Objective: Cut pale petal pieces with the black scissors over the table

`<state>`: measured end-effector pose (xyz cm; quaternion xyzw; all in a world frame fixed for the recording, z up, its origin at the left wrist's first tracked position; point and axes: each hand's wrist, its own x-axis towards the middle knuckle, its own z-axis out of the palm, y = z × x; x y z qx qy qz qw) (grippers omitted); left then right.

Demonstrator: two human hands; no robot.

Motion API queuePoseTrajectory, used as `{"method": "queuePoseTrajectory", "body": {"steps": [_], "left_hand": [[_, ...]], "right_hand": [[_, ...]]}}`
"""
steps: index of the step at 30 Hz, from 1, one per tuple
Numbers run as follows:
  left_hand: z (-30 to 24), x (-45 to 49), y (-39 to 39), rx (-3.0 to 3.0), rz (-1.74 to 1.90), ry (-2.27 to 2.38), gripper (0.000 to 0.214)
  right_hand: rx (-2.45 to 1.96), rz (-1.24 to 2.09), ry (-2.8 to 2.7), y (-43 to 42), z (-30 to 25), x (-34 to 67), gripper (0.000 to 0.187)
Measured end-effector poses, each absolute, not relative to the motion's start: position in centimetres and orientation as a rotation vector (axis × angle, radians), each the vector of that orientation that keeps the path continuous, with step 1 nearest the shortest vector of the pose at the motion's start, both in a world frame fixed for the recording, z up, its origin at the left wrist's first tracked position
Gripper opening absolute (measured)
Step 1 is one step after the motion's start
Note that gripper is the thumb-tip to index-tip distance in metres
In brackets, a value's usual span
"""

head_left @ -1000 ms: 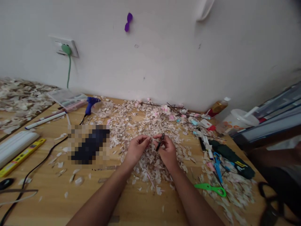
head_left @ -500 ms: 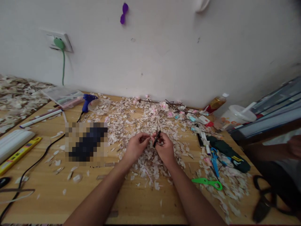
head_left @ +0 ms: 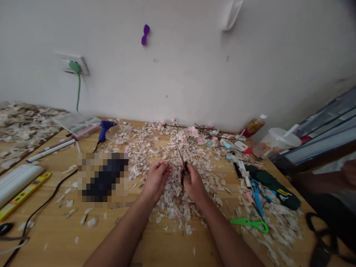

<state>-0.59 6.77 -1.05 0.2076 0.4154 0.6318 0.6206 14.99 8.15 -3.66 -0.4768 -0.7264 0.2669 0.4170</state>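
Note:
My right hand (head_left: 194, 182) is closed around a small pair of black scissors (head_left: 183, 171), blades pointing up and away. My left hand (head_left: 157, 177) sits just left of it, fingers curled in a loose pinch; whatever it holds is too small to name. Both hands hover over a thick heap of pale pink and white scraps (head_left: 167, 148) spread across the wooden table (head_left: 63, 230).
Green scissors (head_left: 249, 223), blue scissors (head_left: 257, 196) and a dark green case (head_left: 274, 185) lie to the right. A blue glue gun (head_left: 105, 128), clear bowl (head_left: 119, 132), white bar (head_left: 16, 180) and yellow ruler (head_left: 23, 189) lie left. Another person's arm (head_left: 333, 178) shows at the right edge.
My hands have dropped lower toward the scrap heap and drawn slightly apart. The scissors have turned more upright. The view tilted a little.

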Motion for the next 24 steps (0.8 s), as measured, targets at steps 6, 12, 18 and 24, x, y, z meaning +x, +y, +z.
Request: {"method": "queuePoseTrajectory", "body": {"steps": [6,12,18,24], "left_hand": [[-0.6,-1.3,7.0,0.46,1.727,0.99,0.02],[-0.8,-0.9,7.0,0.522,1.736,1.052,0.019],[-1.1,0.0,6.7,0.46,1.715,0.986,0.018],[-1.4,0.0,6.6,0.451,1.705,0.996,0.024]], "right_hand": [[-1.213,0.496,-2.144,7.0,-2.6,14.3,0.008],[-1.269,0.5,-2.178,6.8,-2.9,13.8,0.012],[-1.252,0.469,-2.149,7.1,-2.8,13.9,0.011],[-1.276,0.415,-2.134,7.4,-2.8,14.1,0.009]]}}
